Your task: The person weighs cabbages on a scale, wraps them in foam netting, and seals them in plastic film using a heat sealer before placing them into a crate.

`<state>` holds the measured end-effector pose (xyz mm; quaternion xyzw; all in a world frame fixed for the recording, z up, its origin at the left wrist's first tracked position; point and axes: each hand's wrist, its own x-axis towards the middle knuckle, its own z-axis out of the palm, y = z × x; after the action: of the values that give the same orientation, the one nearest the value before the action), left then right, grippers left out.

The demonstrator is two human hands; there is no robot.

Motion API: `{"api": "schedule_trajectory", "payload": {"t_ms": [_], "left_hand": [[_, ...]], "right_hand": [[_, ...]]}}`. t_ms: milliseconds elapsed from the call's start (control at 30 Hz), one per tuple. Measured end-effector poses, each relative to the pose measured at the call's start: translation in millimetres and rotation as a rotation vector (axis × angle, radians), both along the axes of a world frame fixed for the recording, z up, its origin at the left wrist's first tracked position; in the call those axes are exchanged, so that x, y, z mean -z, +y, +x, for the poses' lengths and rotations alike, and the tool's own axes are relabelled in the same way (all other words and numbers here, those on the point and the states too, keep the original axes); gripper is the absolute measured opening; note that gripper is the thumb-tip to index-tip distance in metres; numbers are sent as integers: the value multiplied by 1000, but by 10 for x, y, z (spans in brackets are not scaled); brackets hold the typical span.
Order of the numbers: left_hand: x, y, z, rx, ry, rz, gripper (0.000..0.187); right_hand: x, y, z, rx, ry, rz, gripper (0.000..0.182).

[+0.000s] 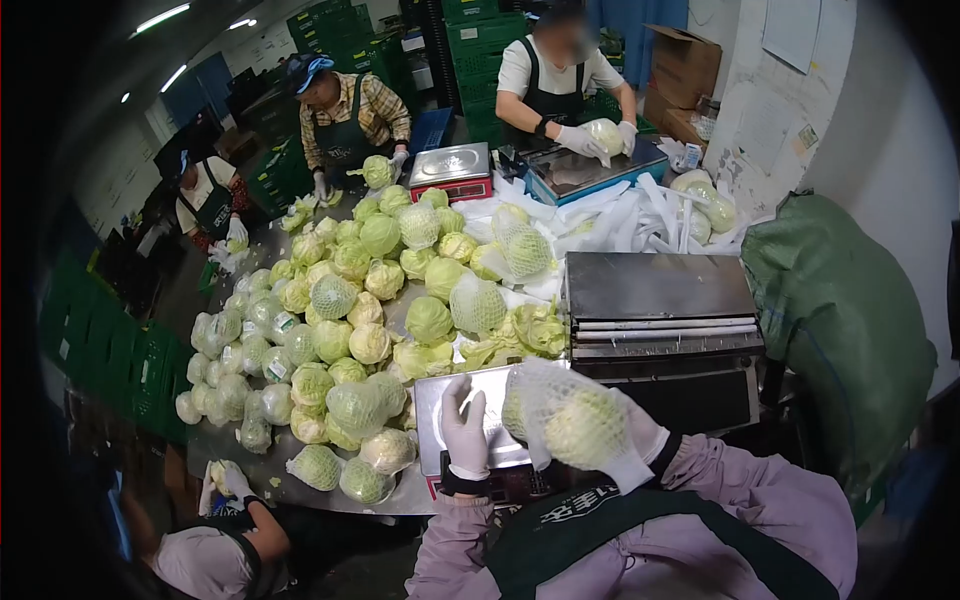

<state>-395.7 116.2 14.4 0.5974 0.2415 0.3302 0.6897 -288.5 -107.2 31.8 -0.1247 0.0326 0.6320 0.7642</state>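
Note:
My right hand, in a white glove, grips a pale green cabbage in a white foam net. The net's loose ends hang past the cabbage, and most of my right fingers are hidden behind it. My left hand, also gloved, is raised above the steel plate of a scale, its fingers apart and nothing in them. Just beyond the scale, loose cabbage leaves lie beside a netted cabbage.
A wrapping machine stands to the right, with a bulging green sack beyond it. Cabbages are heaped to the left, many bare, others netted or in film. White nets lie ahead. Several co-workers handle cabbages around the table.

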Motion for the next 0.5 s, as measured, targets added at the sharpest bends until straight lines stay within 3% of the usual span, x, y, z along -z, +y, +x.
{"api": "schedule_trajectory", "payload": {"t_ms": [67, 133, 167, 200, 267, 367, 400, 467, 500], "left_hand": [[128, -12, 12, 9, 299, 726, 74], [426, -158, 78, 149, 541, 824, 98], [622, -220, 117, 247, 638, 774, 110], [700, -274, 164, 326, 722, 621, 110], [945, -243, 197, 262, 506, 492, 102], [1061, -230, 226, 332, 263, 37, 83], [1072, -176, 231, 308, 275, 43, 83], [1104, -37, 223, 274, 342, -317, 73], [968, 173, 214, 481, 420, -640, 57]], "right_hand": [[-69, -138, 111, 201, -156, -32, 71], [-37, -381, 241, 305, -81, -36, 68], [-27, -506, 321, 379, -130, -74, 67], [-6, -625, 407, 445, -172, -107, 65], [28, -853, 583, 532, -171, -154, 61], [132, -1219, 846, 622, -349, -216, 57], [198, -1341, 964, 645, -392, -241, 56], [88, -1498, 1166, 608, -454, -247, 55], [68, -1599, 1324, 591, -500, -329, 53]]}}
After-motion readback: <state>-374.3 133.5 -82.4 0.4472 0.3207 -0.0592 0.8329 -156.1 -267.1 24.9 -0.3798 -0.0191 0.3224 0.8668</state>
